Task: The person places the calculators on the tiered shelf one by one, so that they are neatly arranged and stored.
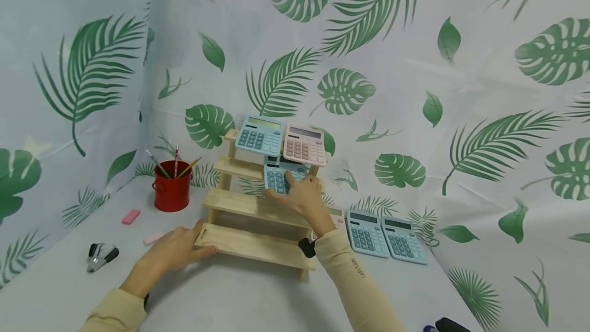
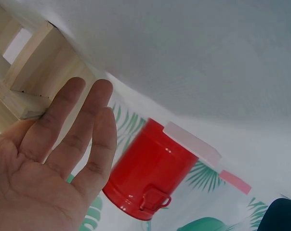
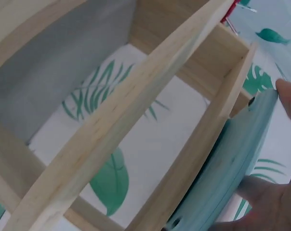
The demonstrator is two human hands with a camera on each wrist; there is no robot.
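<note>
A stepped wooden shelf (image 1: 251, 206) stands in the middle of the table. On its top step lie a blue calculator (image 1: 259, 136) and a pink calculator (image 1: 304, 145). My right hand (image 1: 298, 192) holds another blue calculator (image 1: 276, 177) against the second step; in the right wrist view its fingers (image 3: 268, 204) pinch the edges of that calculator (image 3: 232, 168) beside the shelf (image 3: 136, 110). At the shelf's lower left corner my left hand (image 1: 181, 246) rests on the bottom step, its fingers (image 2: 73, 134) straight against the wood (image 2: 34, 62).
Two blue calculators (image 1: 366, 232) (image 1: 405, 240) and a partly hidden pink one (image 1: 338, 215) lie right of the shelf. A red cup (image 1: 172, 188) (image 2: 150, 178) with pencils stands to the left, with pink erasers (image 1: 131, 216) (image 1: 152, 238) and a stapler (image 1: 99, 256) nearby. Leaf-print cloth forms the walls.
</note>
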